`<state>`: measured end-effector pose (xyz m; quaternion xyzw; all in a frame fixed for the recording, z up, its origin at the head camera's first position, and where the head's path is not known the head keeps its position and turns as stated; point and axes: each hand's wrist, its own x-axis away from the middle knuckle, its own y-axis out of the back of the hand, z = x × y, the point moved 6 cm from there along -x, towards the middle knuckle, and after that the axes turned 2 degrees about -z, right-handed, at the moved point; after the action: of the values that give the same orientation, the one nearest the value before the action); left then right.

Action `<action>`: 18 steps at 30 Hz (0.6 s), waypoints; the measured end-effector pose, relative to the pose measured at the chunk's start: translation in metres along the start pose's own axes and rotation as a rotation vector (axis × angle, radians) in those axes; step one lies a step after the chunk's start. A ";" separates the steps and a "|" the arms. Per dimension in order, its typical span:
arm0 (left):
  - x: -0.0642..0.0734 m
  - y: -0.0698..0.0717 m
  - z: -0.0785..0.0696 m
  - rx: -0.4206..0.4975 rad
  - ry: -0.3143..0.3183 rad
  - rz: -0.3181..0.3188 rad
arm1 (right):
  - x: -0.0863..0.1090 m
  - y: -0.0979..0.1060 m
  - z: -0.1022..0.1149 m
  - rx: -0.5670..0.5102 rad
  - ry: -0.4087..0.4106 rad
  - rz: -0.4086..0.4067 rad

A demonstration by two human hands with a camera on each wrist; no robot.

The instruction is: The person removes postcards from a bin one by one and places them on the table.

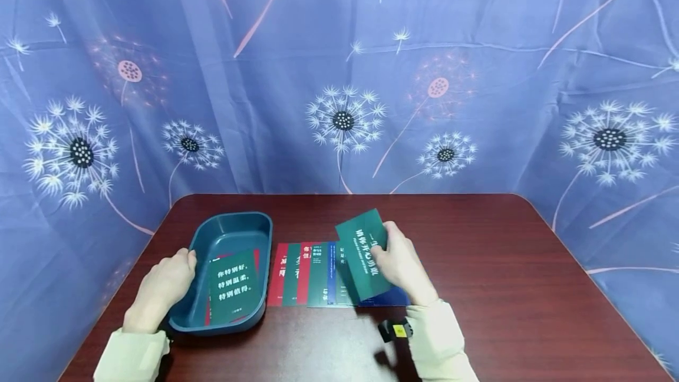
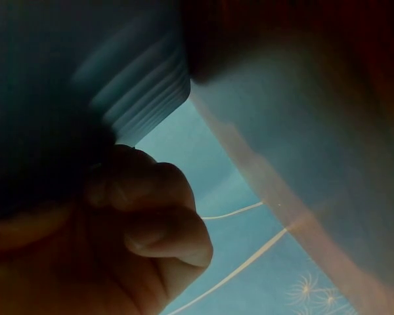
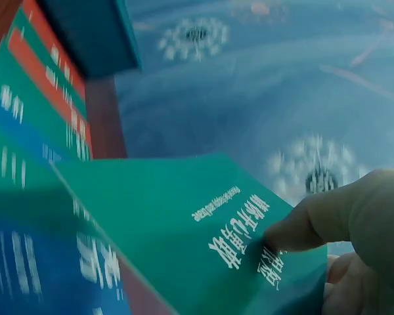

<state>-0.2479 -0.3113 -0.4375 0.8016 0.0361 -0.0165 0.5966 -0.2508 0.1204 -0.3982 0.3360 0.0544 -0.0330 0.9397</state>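
Observation:
My right hand [image 1: 401, 261] pinches a green card [image 1: 363, 252] with white lettering, thumb on its printed face, tilted above a row of overlapping cards. In the right wrist view the same green card [image 3: 184, 223] fills the middle, with the thumb pressing near one edge. My left hand [image 1: 164, 287] grips the left rim of a blue-green tray [image 1: 233, 220]; in the left wrist view its curled fingers [image 2: 164, 223] show at the tray's ridged side. Inside the tray lies a green card [image 1: 233, 287] with white writing, on top of a red card [image 1: 208, 311].
Red, green and blue cards [image 1: 289, 276] lie overlapped in a row right of the tray on the dark red-brown table [image 1: 504, 287]. A blue dandelion-patterned cloth [image 1: 276, 105] hangs behind the table. A black device with a yellow label [image 1: 396, 331] sits at the right wrist.

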 end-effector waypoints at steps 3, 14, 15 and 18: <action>0.000 0.001 0.000 0.000 0.000 -0.004 | -0.002 0.012 -0.020 0.020 -0.095 -0.018; 0.001 0.001 0.001 0.005 0.014 -0.005 | 0.000 0.033 -0.081 -0.097 -0.331 0.088; 0.001 0.001 0.001 0.006 0.014 -0.003 | -0.001 0.032 -0.084 -0.107 -0.335 0.087; 0.001 0.000 0.001 0.001 0.018 0.002 | -0.002 0.027 -0.092 -0.118 -0.345 0.086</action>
<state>-0.2472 -0.3126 -0.4378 0.8020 0.0407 -0.0090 0.5958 -0.2574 0.1999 -0.4513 0.2715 -0.1202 -0.0467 0.9537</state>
